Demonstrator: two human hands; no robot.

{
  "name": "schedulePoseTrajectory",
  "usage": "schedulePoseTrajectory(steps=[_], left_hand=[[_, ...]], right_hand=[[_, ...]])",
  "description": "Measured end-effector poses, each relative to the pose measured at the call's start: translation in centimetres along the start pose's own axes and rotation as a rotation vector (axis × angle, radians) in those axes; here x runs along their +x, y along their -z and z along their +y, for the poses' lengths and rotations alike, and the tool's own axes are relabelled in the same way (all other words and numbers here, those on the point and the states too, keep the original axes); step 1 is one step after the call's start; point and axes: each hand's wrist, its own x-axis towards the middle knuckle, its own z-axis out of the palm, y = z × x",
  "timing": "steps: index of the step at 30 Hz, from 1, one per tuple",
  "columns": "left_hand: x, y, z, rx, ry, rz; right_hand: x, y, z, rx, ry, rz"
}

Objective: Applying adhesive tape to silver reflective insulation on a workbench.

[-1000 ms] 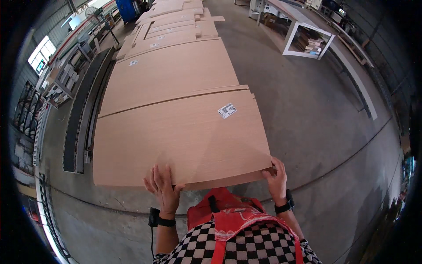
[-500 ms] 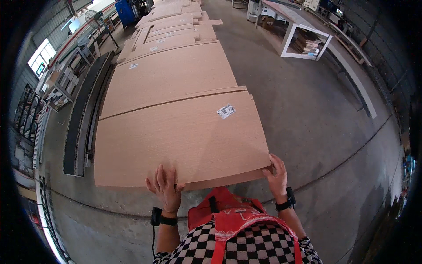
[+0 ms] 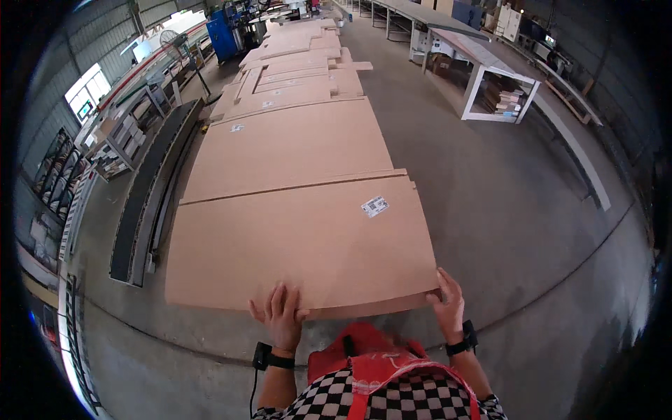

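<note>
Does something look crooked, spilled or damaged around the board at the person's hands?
The white label looks crooked: it sits at a slant to the edges of the nearest board, close to its far right corner. I see no spill or clear damage on that board.

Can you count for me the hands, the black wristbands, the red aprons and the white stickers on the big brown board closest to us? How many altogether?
Hands: 2 (left hand, right hand)
Black wristbands: 2
Red apron: 1
White sticker on the closest brown board: 1
Total: 6
</note>
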Motion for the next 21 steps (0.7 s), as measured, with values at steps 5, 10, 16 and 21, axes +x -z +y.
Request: schedulePoseTrajectory(steps=[5,10,16,21], left_hand=[[0.2,0.0,0.1,-0.076,-0.009,0.069],[0.4,-0.1,0.3,-0.047,-0.039,0.075],[-0.2,-0.9,-0.1,-0.032,-0.015,0.073],[0.4,-0.6,0.5,-0.012,-0.024,0.088]], right_hand=[[0.0,-0.2,0.9,0.021,0.039,0.018],[-0.2,-0.6,1.0,0.121,-0.007,0.021],[-0.3,-0.5,0.0,0.244,-0.024,0.027],[0.0,-0.3,0.5,0.238,-0.007,0.02]])
